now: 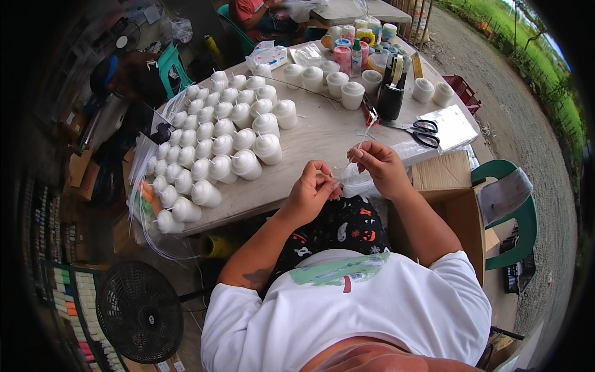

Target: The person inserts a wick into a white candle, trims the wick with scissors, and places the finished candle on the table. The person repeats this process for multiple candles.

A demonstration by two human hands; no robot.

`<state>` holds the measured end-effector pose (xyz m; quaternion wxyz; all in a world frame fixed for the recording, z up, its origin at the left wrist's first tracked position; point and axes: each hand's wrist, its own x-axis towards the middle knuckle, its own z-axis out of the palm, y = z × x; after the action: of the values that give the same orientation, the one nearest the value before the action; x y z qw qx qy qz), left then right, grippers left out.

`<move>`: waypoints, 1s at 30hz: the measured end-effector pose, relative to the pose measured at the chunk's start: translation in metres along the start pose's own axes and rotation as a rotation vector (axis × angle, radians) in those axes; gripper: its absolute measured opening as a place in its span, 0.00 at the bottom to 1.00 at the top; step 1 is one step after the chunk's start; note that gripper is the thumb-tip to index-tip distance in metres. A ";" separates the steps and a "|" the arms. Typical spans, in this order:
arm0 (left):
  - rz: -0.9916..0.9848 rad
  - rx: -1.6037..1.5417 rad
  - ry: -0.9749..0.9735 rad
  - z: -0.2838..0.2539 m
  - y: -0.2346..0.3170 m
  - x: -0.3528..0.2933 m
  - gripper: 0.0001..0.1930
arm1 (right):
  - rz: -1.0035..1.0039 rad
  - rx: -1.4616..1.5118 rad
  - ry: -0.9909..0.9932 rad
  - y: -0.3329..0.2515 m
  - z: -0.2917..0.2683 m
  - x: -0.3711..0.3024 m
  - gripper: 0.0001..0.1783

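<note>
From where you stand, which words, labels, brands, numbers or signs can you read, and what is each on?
None can be read clearly enough to quote.
Black fan: hub badge, too small.
White box at the table's far side: printing, too small and blurred.
Spray bottle: any lettering is too small.
White shirt: printed picture, no readable lettering.
</note>
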<state>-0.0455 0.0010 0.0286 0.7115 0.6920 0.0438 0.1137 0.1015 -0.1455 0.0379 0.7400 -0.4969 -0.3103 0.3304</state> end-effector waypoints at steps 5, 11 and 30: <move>-0.113 -0.090 -0.112 0.003 -0.005 -0.008 0.12 | 0.007 -0.056 0.029 0.002 0.004 -0.006 0.10; -0.131 -0.241 -0.021 -0.002 0.005 -0.011 0.13 | 0.001 -0.067 0.105 -0.009 0.005 -0.009 0.13; -0.062 -0.085 -0.110 -0.022 0.038 0.013 0.13 | -0.696 -1.281 0.020 -0.037 0.018 -0.048 0.13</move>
<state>-0.0411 0.0260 0.0668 0.7447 0.6648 0.0210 0.0551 0.0654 -0.1849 0.0720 0.3690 -0.7081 -0.5761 -0.1749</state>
